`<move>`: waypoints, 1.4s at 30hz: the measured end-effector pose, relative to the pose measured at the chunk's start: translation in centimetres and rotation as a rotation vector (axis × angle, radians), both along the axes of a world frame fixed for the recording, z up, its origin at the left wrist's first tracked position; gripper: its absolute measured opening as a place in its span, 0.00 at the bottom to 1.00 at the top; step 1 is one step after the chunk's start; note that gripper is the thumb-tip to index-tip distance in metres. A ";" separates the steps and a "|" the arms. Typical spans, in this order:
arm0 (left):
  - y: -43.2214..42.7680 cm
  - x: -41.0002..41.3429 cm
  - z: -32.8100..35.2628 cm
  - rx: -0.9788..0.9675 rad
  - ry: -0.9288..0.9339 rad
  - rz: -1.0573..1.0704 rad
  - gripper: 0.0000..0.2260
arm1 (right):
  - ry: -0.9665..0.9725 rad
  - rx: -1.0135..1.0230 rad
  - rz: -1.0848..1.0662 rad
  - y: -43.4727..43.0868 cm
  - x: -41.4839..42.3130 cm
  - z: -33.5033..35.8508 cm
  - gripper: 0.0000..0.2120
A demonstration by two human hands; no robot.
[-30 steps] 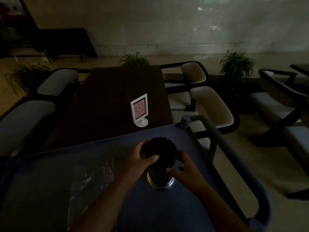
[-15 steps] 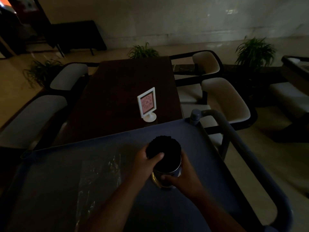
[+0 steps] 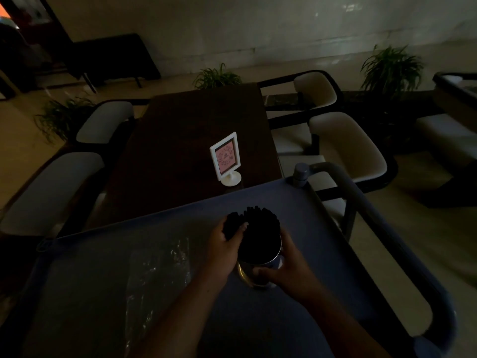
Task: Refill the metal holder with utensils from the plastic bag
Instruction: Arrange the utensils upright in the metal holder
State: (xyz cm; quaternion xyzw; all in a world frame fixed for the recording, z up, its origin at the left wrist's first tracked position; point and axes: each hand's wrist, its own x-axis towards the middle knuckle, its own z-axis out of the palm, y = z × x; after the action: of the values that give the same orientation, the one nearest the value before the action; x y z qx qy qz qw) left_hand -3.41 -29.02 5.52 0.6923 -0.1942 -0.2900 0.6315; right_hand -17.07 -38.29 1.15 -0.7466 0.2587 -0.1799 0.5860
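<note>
A round metal holder stands on the grey-blue cart top, packed with dark utensils whose ends stick up above its rim. My right hand is wrapped around the holder's lower right side. My left hand grips a bunch of the dark utensils at the holder's upper left, splayed slightly outward. A clear plastic bag lies flat on the cart to the left of my left forearm; its contents are too dark to make out.
The cart's tubular handle runs along its right side. Beyond the cart is a dark wooden table with a white-framed pink sign. Light cushioned chairs flank the table, with potted plants behind.
My left hand has shifted up onto the utensil tops and pulled a bunch leftward, so the bundle now splays. My right hand stays on the holder. The camera view shifted slightly.
</note>
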 end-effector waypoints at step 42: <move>-1.1 4.1 13.7 -0.445 -0.230 0.095 0.08 | -0.082 0.008 0.018 -0.2 0.2 -0.3 0.47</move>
State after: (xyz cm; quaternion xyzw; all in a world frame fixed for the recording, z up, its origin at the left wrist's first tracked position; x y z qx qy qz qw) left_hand 0.70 -30.10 19.19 0.5730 -0.2911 -0.1294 0.7551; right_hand -16.83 -38.53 0.88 -0.7384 0.2287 -0.2039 0.6007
